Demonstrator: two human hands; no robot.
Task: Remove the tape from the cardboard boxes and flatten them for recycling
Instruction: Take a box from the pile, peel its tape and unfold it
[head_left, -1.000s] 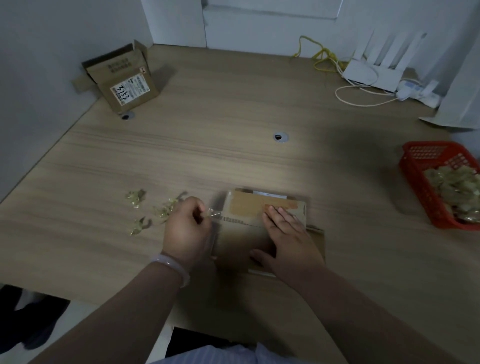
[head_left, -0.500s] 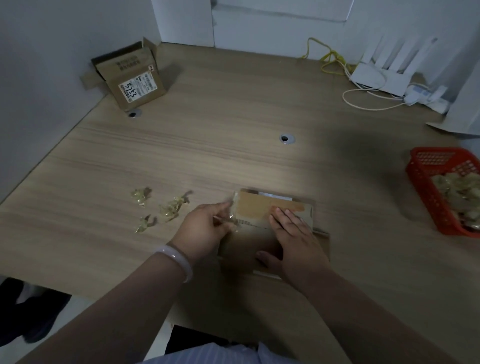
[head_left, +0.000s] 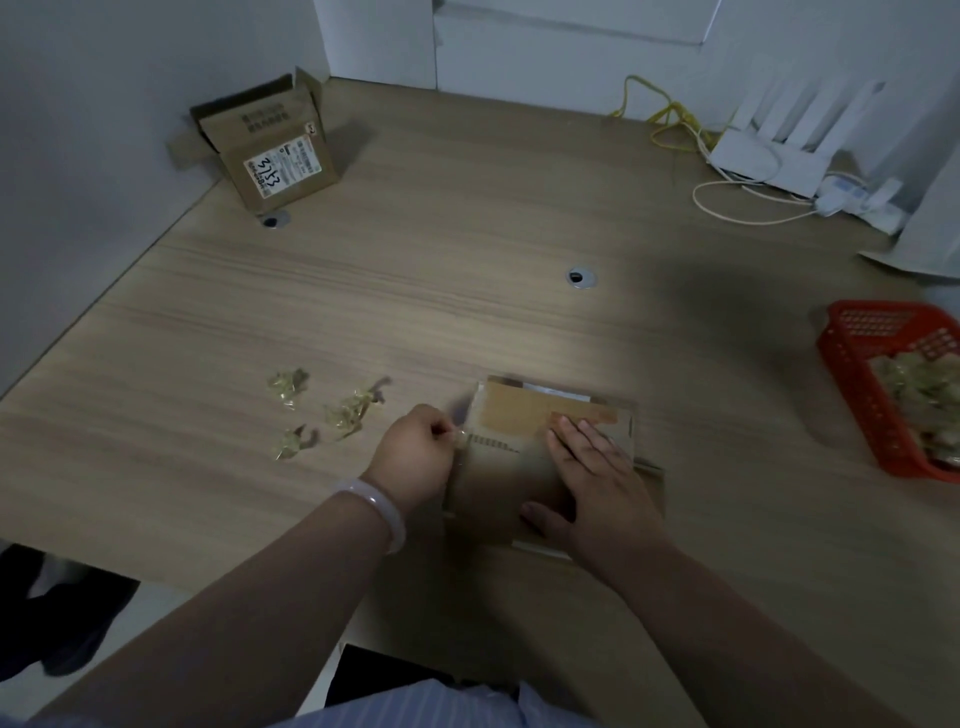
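Nearest the viewer, the left hand (head_left: 415, 460) sits at the left edge of the small cardboard box (head_left: 514, 415), which lies low on the bench (head_left: 467, 249) near its front edge. Its fingers (head_left: 439, 427) are curled tight and pinch the tape end (head_left: 460, 437), a clear tab lifted at that edge. The right hand (head_left: 597, 486) lies flat on the box top just beside it, fingers (head_left: 582, 441) straight and pressing down, holding nothing.

The strip appears to run left to right across the box top, from the pinched tab toward the right hand. The peel therefore looks to call for a pull leftward and up, away from the pressing hand, along that long axis. The left hand is the nearer to the free end.

Left of the box lie crumpled tape scraps (head_left: 345, 415), apart from it. Farther right stands a red basket (head_left: 852, 364) holding more such scraps. At the far left corner a second cardboard box (head_left: 270, 150) stands open, untouched and not yet flattened.
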